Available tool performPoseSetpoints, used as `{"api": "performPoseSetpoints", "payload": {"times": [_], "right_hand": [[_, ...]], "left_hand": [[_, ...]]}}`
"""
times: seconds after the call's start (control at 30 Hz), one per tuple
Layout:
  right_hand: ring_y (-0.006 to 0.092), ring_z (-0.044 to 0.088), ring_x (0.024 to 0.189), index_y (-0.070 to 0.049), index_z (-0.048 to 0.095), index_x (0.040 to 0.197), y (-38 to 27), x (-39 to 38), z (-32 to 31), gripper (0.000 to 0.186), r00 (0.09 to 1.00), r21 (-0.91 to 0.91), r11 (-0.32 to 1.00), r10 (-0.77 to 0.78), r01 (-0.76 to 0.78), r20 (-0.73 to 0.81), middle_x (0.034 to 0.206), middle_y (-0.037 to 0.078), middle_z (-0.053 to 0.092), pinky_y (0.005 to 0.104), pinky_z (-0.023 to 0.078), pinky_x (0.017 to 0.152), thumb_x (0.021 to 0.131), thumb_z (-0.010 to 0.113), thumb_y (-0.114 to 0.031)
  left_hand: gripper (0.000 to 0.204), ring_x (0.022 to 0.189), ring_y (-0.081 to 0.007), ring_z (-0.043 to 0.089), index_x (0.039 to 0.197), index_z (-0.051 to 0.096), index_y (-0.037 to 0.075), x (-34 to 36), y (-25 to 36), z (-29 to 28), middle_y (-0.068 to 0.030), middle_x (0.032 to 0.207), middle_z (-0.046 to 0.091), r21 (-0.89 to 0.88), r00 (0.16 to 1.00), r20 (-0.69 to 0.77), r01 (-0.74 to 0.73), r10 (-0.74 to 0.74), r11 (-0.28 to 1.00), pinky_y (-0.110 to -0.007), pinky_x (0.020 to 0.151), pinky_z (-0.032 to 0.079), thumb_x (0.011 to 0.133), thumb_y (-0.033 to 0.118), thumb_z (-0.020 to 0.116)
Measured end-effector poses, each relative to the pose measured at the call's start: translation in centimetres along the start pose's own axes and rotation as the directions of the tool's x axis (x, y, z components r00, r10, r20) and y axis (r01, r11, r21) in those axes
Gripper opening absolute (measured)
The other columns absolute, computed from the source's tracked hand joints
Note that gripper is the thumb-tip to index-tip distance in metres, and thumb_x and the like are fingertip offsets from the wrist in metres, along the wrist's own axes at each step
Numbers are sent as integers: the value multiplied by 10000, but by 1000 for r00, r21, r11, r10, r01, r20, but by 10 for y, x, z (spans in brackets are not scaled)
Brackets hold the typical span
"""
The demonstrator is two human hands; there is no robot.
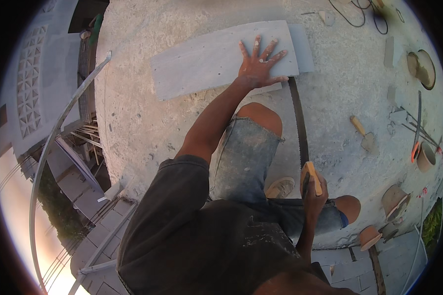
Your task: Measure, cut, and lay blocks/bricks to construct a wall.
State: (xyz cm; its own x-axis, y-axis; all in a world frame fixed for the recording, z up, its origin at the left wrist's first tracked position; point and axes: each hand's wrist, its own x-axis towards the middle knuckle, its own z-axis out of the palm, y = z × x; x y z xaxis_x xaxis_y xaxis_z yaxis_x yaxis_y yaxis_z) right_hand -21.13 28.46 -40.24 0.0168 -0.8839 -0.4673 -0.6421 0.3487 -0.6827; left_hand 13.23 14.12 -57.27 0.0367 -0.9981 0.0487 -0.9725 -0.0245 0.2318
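Flat on a long pale grey block [197, 61] lies my left hand [262, 64], fingers spread, pressing near its right end. White dust marks those fingers. My right hand [314, 191] is wrapped round the yellow-brown handle of a handsaw [298, 118]. The saw's long dark blade runs away from me, and its far tip meets the block's near right corner. Another pale slab [302, 49] shows from under the block at its right end. My left knee is close to the block's near edge, beside the blade.
A trowel [363, 133] with a wooden handle lies on the rough concrete to the right. Farther right are a round bucket [422, 70], a second handsaw [417, 128] and several clay-coloured pots [396, 201]. A dark cable [362, 14] curls at the far right. The slab's left edge drops off beside a metal bar [59, 130].
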Motion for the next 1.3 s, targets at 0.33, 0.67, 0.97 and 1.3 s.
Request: {"api": "performPoseSetpoints", "payload": {"times": [0.33,0.67,0.97,1.3], "right_hand": [[257,621,1071,30,622,1198,-25,-36,-149,349,950,-149,980,78,-129,-304,1181,155,650,356,484,917,934,563,-191],[327,602,1090,-188,585,1272,80,118,-201,392,927,-879,472,-354,62,-124,1173,120,620,423,500,884,889,628,-116],[203,646,839,-201,515,1383,2,242,-124,627,954,-661,688,-211,300,213,1166,164,636,327,531,763,805,758,-177],[313,570,1150,-103,288,1497,-193,333,120,860,862,-197,947,-130,255,489,1384,213,477,391,497,911,855,652,-546]], "left_hand": [[759,1480,-365,-34,1499,285,389,0,-9,-8,48,1622,73,67,991,72,105,-110,992,-763,1067,-26,849,769,387],[560,1448,-365,208,1442,429,241,-55,-94,-46,-93,1547,317,-497,882,-133,336,-452,800,-619,1150,82,949,496,508],[885,1335,-388,412,1490,257,-3,-225,-263,-84,-267,1479,359,-625,297,249,777,-922,81,-453,1079,363,915,629,485],[946,1405,-405,299,1527,185,79,-192,-272,-59,-238,1532,277,-243,423,251,898,-871,367,-471,1122,305,867,666,525]]}}
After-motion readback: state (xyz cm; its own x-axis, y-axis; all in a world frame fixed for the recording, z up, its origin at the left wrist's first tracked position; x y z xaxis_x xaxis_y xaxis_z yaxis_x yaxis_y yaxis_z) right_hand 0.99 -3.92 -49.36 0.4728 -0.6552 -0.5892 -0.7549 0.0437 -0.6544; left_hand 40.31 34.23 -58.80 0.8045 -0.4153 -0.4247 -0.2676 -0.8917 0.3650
